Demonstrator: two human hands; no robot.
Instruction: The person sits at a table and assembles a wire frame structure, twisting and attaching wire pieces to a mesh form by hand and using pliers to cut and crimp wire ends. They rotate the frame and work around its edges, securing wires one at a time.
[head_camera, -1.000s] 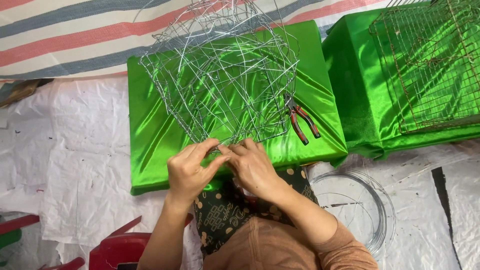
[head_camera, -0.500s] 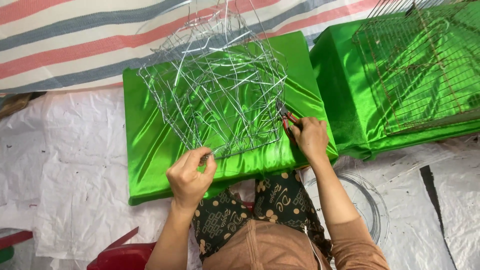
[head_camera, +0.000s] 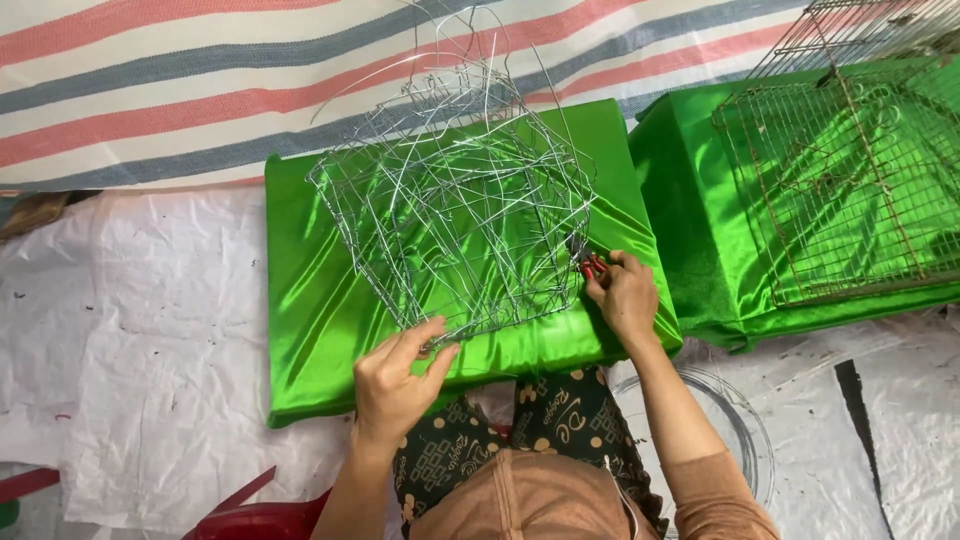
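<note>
A tangled silver wire cage frame (head_camera: 455, 215) lies tilted on a shiny green cloth-covered block (head_camera: 310, 300). My left hand (head_camera: 395, 380) pinches the frame's near bottom edge between thumb and fingers. My right hand (head_camera: 625, 295) rests on the green cloth at the frame's right corner, closed over red-handled pliers (head_camera: 593, 266), whose dark jaws and a bit of red handle stick out.
A second green-covered block (head_camera: 690, 200) at the right carries a finished rusty wire mesh cage (head_camera: 840, 180). A striped tarp (head_camera: 150, 90) lies behind, white plastic sheeting (head_camera: 130, 340) on the floor. A coil of wire (head_camera: 745, 440) sits by my right arm; red plastic (head_camera: 255, 515) at bottom left.
My right hand left the frame's near edge, reached right to the pliers and closed on them. My left hand stayed pinching the frame's bottom edge.
</note>
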